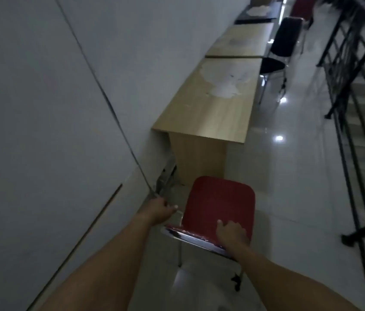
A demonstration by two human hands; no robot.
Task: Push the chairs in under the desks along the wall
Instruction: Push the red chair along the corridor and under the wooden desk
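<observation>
Seen from the head camera in a dim corridor, a person leans over a red chair (219,205) that stands at the end panel of the nearest counter (213,113), 1 of a row of wood-topped counters set against the wall (42,108). The right hand (232,232) lies closed over the top edge of the chair's backrest, fingers draped onto its front face, a grip that looks meant to steer the chair. The left hand (161,208) reaches past the backrest's left side, fingers curled; whether it grips the frame or is empty cannot be told. The red chair is not under any counter yet. Farther along, a black chair (283,41) stands pulled out beside the row, and another red chair (302,7) sits beyond it. A black stair railing (352,63) borders the glossy floor (289,176) on the right.
</observation>
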